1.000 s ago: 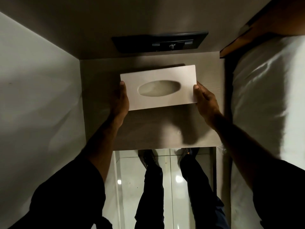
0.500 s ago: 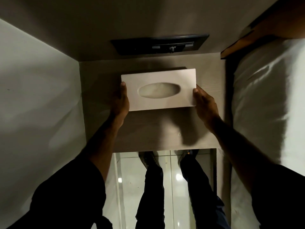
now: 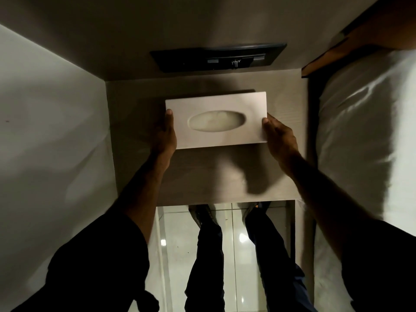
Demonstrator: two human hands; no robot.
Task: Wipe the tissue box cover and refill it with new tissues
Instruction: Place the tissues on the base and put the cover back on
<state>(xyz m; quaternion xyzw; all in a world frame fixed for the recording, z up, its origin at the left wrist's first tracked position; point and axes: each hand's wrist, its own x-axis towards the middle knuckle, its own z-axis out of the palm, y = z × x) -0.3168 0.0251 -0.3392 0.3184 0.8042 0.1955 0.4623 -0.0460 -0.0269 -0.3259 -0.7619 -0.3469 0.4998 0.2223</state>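
A pale rectangular tissue box cover (image 3: 236, 103) with an oval opening in its top is over the wooden bedside table (image 3: 202, 176). Whitish tissue shows inside the oval (image 3: 216, 121). My left hand (image 3: 165, 135) grips the cover's left end, thumb on the top edge. Against the right end presses my right hand (image 3: 278, 137), its thumb likewise on top. Whether the cover rests on the table or hovers just above it, I cannot tell.
A dark switch panel (image 3: 217, 57) is set in the wall behind the table. A white pillow and bed (image 3: 364, 131) lie close on the right, a pale wall (image 3: 49, 131) on the left. My legs and the glossy tiled floor (image 3: 175, 244) show below.
Both hands have carried the cover a little farther back on the table and levelled it from a slight tilt. The grip is unchanged.
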